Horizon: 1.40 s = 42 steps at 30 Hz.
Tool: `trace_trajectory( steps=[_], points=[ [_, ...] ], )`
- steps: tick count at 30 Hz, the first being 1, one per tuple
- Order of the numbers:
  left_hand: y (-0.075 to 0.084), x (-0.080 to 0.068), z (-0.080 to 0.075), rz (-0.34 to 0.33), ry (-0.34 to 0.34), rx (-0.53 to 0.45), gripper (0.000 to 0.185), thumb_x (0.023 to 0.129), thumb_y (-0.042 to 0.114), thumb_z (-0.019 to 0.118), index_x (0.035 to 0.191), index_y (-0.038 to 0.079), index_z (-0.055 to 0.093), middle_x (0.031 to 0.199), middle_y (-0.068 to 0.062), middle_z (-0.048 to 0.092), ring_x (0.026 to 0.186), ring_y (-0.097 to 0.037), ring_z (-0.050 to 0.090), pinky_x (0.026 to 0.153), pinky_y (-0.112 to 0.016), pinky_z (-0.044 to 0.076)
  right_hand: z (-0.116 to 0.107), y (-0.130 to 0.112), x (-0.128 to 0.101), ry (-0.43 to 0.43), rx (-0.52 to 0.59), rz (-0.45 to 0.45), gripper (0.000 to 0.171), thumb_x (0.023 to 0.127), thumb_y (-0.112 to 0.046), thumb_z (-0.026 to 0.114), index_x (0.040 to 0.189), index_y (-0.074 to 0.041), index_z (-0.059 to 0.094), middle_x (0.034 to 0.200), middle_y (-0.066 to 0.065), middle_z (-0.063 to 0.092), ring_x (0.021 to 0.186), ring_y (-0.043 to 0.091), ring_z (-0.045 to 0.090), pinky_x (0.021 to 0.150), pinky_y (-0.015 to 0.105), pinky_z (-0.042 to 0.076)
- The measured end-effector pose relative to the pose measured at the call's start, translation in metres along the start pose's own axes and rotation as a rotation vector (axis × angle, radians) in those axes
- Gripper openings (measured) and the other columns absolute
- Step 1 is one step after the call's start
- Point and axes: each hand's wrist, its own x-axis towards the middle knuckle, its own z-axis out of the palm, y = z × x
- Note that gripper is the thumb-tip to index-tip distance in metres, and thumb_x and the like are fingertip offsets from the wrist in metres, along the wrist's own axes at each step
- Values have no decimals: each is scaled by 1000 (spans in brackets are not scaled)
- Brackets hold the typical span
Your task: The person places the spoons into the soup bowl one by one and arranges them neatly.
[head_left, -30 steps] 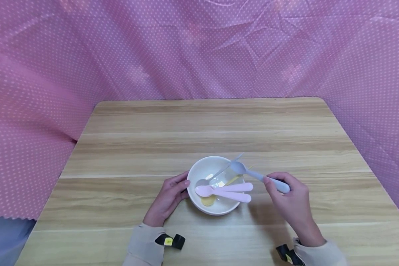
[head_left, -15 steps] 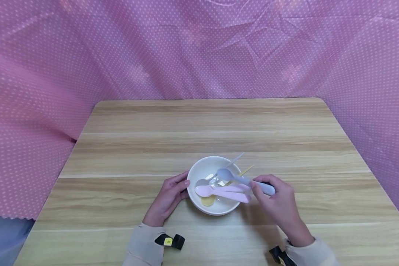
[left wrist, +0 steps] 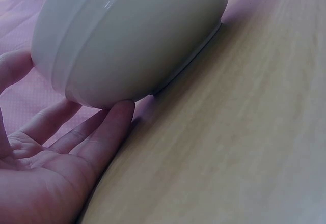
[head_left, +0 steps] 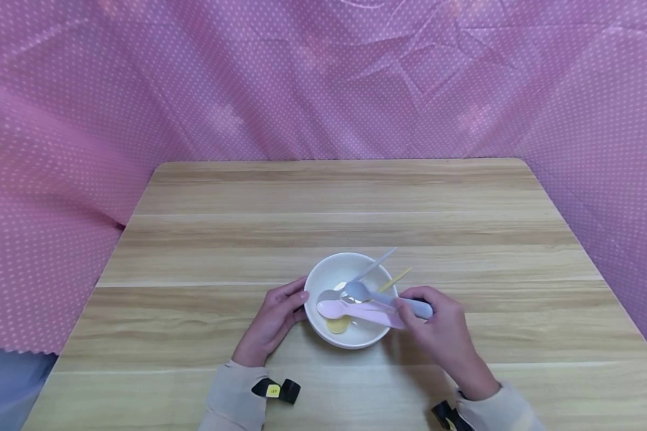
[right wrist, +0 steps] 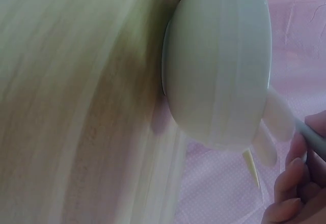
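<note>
Much bare counter (head_left: 334, 203) lies beyond the bowl (head_left: 323, 326). Left hand (head_left: 269, 326) rests spread against its side; right hand's (head_left: 442, 335) grip pinches a blue spoon (head_left: 380, 297) over it.

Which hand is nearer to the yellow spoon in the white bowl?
Right. The right hand holds the blue spoon at the bowl's right rim, close beside the yellow spoon's handle. The left hand rests against the bowl's outer left wall, touching no spoon.

White round bowl (head_left: 323, 326) upright on the wooden table at 6 o'clock. Blue-grey plastic spoon (head_left: 380, 297), tilted, head inside the bowl, handle over the rim toward 3 o'clock, above two pink spoons (head_left: 356, 310).
</note>
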Motion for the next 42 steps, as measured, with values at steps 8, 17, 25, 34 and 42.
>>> trace_trajectory(
  steps=[8,17,25,34,42],
  points=[
    [0,1,0,3,-21,-1,54,90,16,60,140,2,42,145,-15,43,114,-19,58,90,-32,52,3,-2,1,-35,-34,-25,11,73,-6,77,80,-8,70,75,0,69,66,7,56,57,20,48],
    [0,1,0,6,-20,-8,56,90,16,61,140,1,40,145,-16,42,113,-18,59,89,-32,53,4,-2,3,-65,-72,4,11,73,-7,78,79,-8,69,75,1,69,67,9,58,59,23,50],
    [0,0,0,14,-31,-9,54,91,15,59,140,1,41,144,-17,43,112,-18,60,89,-32,53,4,-2,3,-83,-72,4,9,74,-5,77,79,-7,69,65,-7,60,60,4,49,51,18,43],
    [-1,0,-1,16,-31,-13,54,91,14,59,139,0,41,144,-17,42,112,-18,60,90,-33,52,5,-1,2,-70,-66,-25,10,74,-3,77,78,-6,69,65,-7,62,59,3,49,50,18,44],
    [-2,-1,-2,6,-18,-2,54,91,15,60,139,1,42,144,-17,42,113,-18,59,91,-33,52,6,0,0,-101,-66,25,8,75,-4,76,80,-6,69,66,-6,62,60,4,50,51,17,45]
  ],
)
